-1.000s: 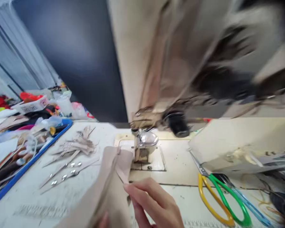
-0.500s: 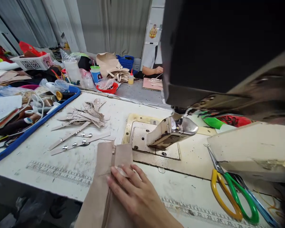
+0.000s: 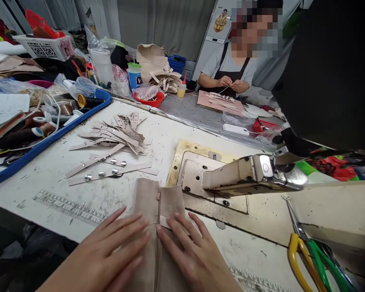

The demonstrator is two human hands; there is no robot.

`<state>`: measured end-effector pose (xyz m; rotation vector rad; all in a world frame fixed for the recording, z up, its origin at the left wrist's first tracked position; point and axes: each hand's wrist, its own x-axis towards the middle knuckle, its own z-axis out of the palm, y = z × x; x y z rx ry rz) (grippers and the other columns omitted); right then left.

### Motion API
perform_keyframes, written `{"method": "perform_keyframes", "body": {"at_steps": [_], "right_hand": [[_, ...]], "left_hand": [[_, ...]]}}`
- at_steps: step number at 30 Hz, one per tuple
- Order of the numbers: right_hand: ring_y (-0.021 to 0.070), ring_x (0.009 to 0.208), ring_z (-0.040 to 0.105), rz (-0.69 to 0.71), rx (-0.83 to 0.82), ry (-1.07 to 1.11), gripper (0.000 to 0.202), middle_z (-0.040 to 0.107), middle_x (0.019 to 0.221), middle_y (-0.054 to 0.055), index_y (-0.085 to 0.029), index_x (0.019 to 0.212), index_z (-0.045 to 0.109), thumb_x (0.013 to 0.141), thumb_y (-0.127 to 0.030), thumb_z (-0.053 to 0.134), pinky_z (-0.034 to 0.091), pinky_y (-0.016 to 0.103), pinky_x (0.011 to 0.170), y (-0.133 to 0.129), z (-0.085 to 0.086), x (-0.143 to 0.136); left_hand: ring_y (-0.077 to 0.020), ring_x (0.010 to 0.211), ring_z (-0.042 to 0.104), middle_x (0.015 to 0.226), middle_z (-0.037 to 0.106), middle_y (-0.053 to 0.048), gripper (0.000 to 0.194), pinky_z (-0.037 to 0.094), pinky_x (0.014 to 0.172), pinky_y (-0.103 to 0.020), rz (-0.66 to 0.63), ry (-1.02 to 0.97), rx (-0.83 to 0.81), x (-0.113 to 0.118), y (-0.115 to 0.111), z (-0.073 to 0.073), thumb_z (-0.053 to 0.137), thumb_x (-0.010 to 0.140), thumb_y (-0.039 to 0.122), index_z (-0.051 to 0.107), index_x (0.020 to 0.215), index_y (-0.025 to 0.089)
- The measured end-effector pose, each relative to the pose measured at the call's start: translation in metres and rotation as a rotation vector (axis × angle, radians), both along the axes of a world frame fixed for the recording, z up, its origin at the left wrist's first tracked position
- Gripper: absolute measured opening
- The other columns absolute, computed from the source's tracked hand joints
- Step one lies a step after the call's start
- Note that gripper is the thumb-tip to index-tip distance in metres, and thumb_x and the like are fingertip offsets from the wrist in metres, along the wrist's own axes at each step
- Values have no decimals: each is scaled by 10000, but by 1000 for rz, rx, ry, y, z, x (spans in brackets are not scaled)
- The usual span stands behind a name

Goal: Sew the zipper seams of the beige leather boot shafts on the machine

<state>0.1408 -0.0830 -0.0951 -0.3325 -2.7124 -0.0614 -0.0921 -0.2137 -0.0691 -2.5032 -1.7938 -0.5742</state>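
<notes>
A beige leather piece (image 3: 146,198) with a zipper down its middle lies at the table's front edge. My left hand (image 3: 109,247) rests on its left side, fingers spread and slightly blurred. On its right side, beside the zipper, my right hand (image 3: 191,247) lies flat with fingers apart. A small pale tab shows by the right fingertips. Behind the hands, to the right, is the sewing machine arm (image 3: 237,176). Beige strips with metal snaps (image 3: 118,136) lie in a pile farther back on the left.
Scissors (image 3: 307,259) with yellow and green handles lie at the right. A blue-rimmed tray (image 3: 101,103) of thread spools stands left. Across the table, a person (image 3: 225,69) works by a pink board (image 3: 205,99). The dark machine head (image 3: 325,73) fills the upper right.
My left hand has come into view onto the leather's left side. The view has shifted, showing more of the person opposite. My right hand stays on the leather.
</notes>
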Motion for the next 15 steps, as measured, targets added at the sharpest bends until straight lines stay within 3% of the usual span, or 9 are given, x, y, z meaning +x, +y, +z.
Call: {"method": "perform_keyframes", "body": {"at_steps": [2,5,10,15], "right_hand": [[247,1184,604,-8,6,17,430,736,1232,19,-204,1273,680,1072,-216,300,461,463,992,1,-1,0],[241,1183,598,-6,4,15,444,746,1210,7,-208,1255,694,1077,-203,288,450,455,991,4,-1,-1],[236,1169,609,32,18,-32,452,749,1212,-6,-198,1280,680,1082,-185,274,455,454,973,10,2,-1],[224,1155,598,-9,-50,-13,457,749,1213,6,-128,1270,673,1089,-182,257,405,436,1040,6,-2,-4]], "left_hand": [[-114,1268,568,1280,700,38,315,70,1287,-253,-7,18,14,8,25,-5,506,1002,203,645,1284,230],[-99,1154,626,1165,739,45,298,97,1288,-266,31,-80,49,17,43,-14,434,1034,211,704,1157,234],[-122,1336,530,1341,680,-23,399,58,1301,-333,-22,-1,-19,13,33,-21,475,984,120,593,1364,154],[-143,1344,523,1368,664,-4,412,64,1293,-363,8,-31,0,12,32,-27,442,977,119,613,1347,180]]}}
